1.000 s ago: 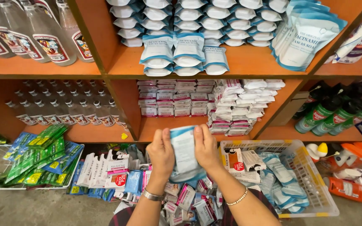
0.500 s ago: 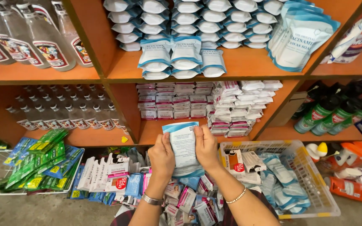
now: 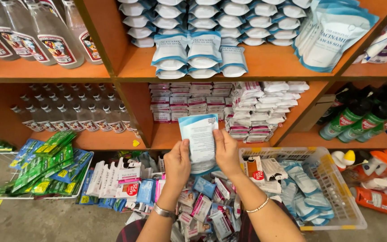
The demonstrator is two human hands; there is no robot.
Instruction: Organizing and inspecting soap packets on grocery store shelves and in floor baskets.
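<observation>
Held up a flat white-and-blue pouch [image 3: 198, 139] dead centre of the frame, printed side toward the camera, upright with maybe a slight tilt. Had the left hand [image 3: 177, 163] pinching its lower left edge, thumb on the front and fingers curled behind, closed on the pouch. Same deal on the right hand [image 3: 227, 152]: thumb pressed flat on the right edge, the other fingers hidden behind, so clamped on it too, nothing else in either hand.

Handling-wise, judging from this: best gripped by the side seams like that, not squeezed in the middle, since soft pouches buckle. Worth keeping it level and both thumbs low so the top corner stayed free.

As for room: sat just in front of the middle shelf lip [image 3: 180, 142], with stacks of pink-and-white sachets [image 3: 189, 103] right behind and a leaning white stack [image 3: 256, 112] centre right, easy to topple. Orange divider [image 3: 133, 112] close on the left, clear bottles [image 3: 68, 118] beyond it. Rows of blue-and-white pouches [image 3: 202, 54] top centre. Below the wrists, a heap of loose packets [image 3: 202, 206]; white plastic basket [image 3: 337, 188] lower right, near the right forearm. Most open space looked to be straight back toward the body.
</observation>
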